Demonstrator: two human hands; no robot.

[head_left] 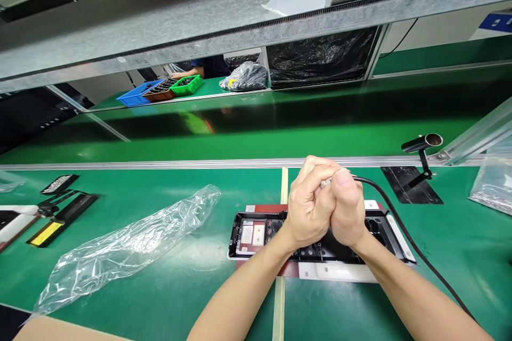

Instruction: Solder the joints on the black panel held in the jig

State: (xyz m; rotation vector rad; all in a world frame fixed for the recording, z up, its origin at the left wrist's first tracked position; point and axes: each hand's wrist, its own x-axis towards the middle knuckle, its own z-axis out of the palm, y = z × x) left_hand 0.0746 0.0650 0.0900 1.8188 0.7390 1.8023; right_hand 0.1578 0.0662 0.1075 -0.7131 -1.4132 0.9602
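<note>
My left hand (311, 205) and my right hand (347, 208) are closed and pressed together above a long black plastic housing (320, 251). A small whitish bit shows between the fingers; the rest of what they grip is hidden. A black cable (394, 210) runs from behind my right hand down to the lower right; whether it is held cannot be seen. The housing lies open side up on a fixture with a reddish base (290, 269) and white strips (340, 272). At its left end is a compartment with a white label (247, 234). The hands cover its middle.
A crumpled clear plastic bag (140, 245) lies left of the housing. A black tubular holder (422, 143) stands at the right. Further back, a co-worker's arm (188, 72) reaches over blue (138, 95) and green (187, 85) bins. A metal shelf edge (256, 32) crosses above.
</note>
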